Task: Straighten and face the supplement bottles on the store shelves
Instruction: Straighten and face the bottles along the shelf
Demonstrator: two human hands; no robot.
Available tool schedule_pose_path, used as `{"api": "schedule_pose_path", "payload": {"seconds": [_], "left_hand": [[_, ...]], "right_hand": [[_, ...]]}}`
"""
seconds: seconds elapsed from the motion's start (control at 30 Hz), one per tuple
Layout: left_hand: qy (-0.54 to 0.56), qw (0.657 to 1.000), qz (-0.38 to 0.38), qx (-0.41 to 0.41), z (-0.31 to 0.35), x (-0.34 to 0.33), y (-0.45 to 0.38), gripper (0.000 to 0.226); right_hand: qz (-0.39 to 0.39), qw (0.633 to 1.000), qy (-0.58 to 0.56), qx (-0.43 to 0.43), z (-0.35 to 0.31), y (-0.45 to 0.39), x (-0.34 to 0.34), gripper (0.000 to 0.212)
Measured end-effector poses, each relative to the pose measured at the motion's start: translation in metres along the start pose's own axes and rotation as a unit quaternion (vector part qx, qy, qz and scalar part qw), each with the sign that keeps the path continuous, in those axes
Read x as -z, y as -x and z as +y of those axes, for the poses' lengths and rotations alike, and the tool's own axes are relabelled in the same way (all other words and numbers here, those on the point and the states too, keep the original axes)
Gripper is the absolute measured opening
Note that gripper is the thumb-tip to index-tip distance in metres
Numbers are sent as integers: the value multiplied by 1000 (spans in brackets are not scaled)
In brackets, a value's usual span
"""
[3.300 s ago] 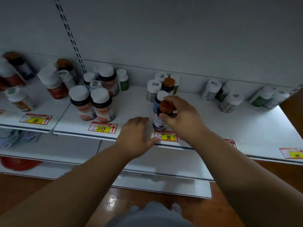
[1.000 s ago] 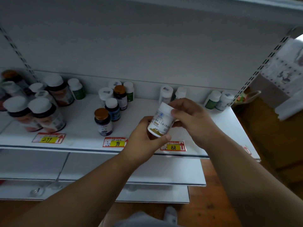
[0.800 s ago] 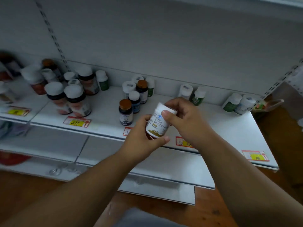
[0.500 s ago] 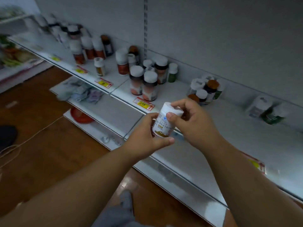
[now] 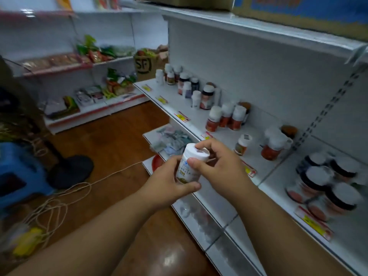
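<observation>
A white supplement bottle (image 5: pixel 189 164) with a white cap and a gold-and-white label is in both my hands, held off the shelf in front of me. My left hand (image 5: pixel 169 184) wraps round its lower body. My right hand (image 5: pixel 217 164) pinches the cap and upper part with thumb and fingers. The white store shelf (image 5: pixel 256 156) runs away to the right, carrying groups of bottles: red-labelled white-capped ones (image 5: pixel 225 118), a single small bottle (image 5: pixel 242 145), and dark-collared jars (image 5: pixel 336 194) at the near right.
Yellow-and-red price tags (image 5: pixel 249 170) line the shelf edge. A lower shelf holds loose packets (image 5: pixel 173 139). Cord (image 5: pixel 75 188) lies across the wooden floor beside a black fan base (image 5: pixel 69 170) and a blue stool (image 5: pixel 18 172). Snack shelves (image 5: pixel 95 76) stand at the far end.
My view has swung left along the aisle, so the shelf now runs off to the right. Both hands keep hold of the white bottle, now farther from the shelf.
</observation>
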State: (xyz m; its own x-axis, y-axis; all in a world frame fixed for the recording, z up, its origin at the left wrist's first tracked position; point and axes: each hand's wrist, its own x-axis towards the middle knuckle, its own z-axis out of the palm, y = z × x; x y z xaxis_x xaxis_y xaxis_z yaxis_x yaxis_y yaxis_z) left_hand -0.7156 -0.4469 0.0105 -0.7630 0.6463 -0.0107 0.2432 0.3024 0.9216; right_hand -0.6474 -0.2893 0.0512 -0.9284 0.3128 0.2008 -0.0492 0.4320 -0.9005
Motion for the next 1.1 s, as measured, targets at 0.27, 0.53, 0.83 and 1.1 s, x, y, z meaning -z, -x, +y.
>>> {"api": "schedule_pose_path", "payload": {"seconds": [0.27, 0.53, 0.83, 1.1], "left_hand": [[-2, 1000, 19, -3, -47, 97, -104, 68], [-51, 998, 34, 11, -81, 196, -258, 71], [-184, 982, 13, -34, -139, 301, -418, 80], [-261, 954, -86, -123, -210, 395, -579, 77]], "right_hand": [[10, 1000, -16, 5, 9, -142, -68, 18], [-21, 999, -22, 9, 31, -323, -117, 21], [7, 996, 92, -2, 45, -488, -179, 31], [123, 968, 212, -53, 74, -616, -267, 36]]}}
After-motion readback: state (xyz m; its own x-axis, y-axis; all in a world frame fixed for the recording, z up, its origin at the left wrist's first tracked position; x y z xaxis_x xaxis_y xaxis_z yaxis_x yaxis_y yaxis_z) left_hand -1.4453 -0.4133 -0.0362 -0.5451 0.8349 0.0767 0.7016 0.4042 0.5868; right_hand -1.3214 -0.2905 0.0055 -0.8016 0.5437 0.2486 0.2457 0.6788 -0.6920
